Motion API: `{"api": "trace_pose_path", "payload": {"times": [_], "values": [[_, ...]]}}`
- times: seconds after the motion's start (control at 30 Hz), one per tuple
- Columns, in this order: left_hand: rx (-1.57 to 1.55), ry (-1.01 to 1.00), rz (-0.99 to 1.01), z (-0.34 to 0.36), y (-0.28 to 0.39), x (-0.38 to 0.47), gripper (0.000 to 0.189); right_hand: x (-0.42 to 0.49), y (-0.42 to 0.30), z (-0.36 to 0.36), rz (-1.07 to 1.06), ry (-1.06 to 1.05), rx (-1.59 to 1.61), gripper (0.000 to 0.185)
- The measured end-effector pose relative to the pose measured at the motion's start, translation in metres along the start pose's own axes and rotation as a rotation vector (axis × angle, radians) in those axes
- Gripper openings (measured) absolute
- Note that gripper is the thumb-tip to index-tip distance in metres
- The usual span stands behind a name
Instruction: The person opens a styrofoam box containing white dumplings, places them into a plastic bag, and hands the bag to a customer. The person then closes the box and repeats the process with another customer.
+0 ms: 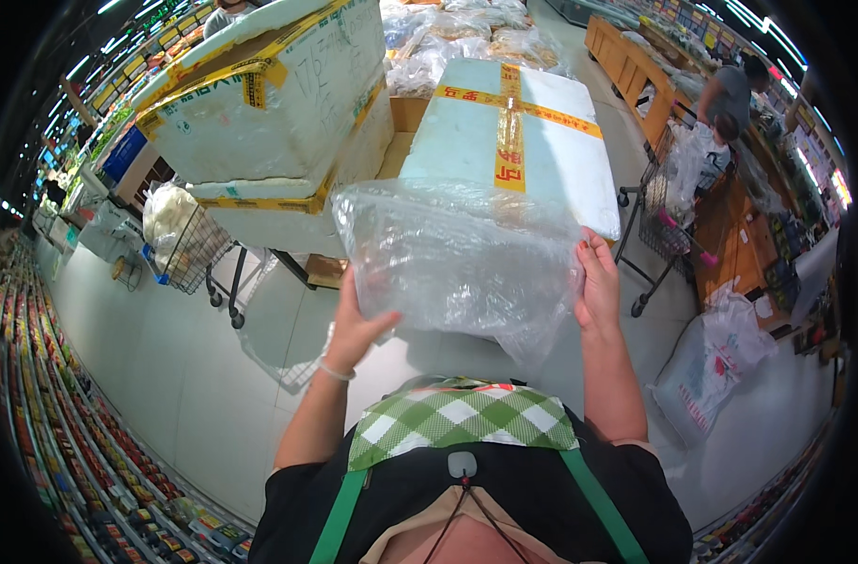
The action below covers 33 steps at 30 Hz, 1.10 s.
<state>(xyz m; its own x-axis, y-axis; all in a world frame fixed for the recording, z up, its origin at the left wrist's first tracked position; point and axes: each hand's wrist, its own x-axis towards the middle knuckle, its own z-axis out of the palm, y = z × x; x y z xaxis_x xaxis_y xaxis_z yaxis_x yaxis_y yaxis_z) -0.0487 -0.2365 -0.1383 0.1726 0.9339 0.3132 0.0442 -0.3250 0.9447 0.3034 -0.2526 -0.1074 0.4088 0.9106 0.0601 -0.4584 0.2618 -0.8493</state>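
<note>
A clear plastic bag (464, 261) is spread between my two hands, in front of my chest. My left hand (362, 324) is at its left edge, the thumb on the near side and the other fingers partly hidden behind the film. My right hand (598, 275) pinches the right edge between thumb and fingers. The bag's far part overlaps the near end of a white foam box (457, 134), which is closed and crossed with yellow printed tape. Left of that box, taped foam boxes (259, 141) are stacked; the upper one has an open top.
Filled plastic bags (464, 35) lie beyond the foam boxes. A wire cart with bagged goods (189, 247) stands at left, a shopping cart (658, 211) at right near a person (732, 92) and a child. A white plastic bag (718, 366) rests on the floor at right.
</note>
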Motion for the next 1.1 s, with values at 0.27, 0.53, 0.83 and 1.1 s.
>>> {"api": "trace_pose_path", "payload": {"times": [0.27,0.53,0.83,1.1], "values": [[-0.049,0.188,-0.137,0.005,-0.025,-0.006,0.015,-0.055,0.055,-0.025,0.332,-0.097,-0.384,0.063],[0.705,0.42,0.145,-0.029,-0.01,-0.004,0.016,-0.061,0.047,-0.028,0.52,-0.159,-0.435,0.041],[0.034,0.418,-0.1,-0.066,0.006,0.013,0.01,-0.024,-0.002,-0.047,0.261,-0.159,-0.093,0.037],[-0.678,0.427,-0.239,-0.089,0.009,0.01,0.028,-0.019,-0.031,-0.056,0.151,-0.082,0.237,0.025]]}}
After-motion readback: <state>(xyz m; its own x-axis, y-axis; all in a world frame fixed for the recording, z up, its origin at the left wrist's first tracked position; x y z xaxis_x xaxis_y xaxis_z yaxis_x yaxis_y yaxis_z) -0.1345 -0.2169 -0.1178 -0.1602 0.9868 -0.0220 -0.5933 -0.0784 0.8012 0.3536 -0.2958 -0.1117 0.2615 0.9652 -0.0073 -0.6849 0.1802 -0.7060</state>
